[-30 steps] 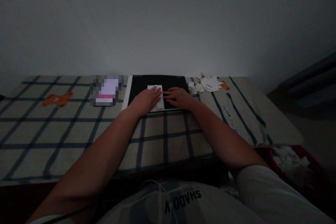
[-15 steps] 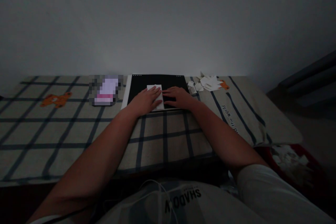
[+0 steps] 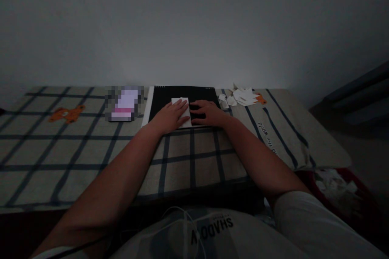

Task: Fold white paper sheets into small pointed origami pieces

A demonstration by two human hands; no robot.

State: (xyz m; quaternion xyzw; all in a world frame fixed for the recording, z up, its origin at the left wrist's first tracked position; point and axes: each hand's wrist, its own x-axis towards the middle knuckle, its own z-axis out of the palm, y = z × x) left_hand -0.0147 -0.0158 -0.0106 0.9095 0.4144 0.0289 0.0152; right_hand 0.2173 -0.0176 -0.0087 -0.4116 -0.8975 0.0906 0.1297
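Note:
My left hand (image 3: pixel 170 117) lies flat with its fingers spread over a white piece of paper (image 3: pixel 186 119), covering much of it. The paper rests on a black sheet or board (image 3: pixel 164 94) with a white left edge and small white marks along its top. To the right, my right hand (image 3: pixel 209 113) rests on the black surface, its fingers apart and its fingertips close to the paper's right edge. Whether those fingertips touch the paper I cannot tell.
A checked cloth (image 3: pixel 179 162) covers the table. Left of the board lies a phone (image 3: pixel 125 103), its screen blurred out. At the right is a pile of white paper scraps (image 3: pixel 243 96). A red bin (image 3: pixel 364 194) holding crumpled paper stands at the lower right.
The view has shifted very slightly. Both hands hold nearly the same places, with my right fingers a little more bent than before.

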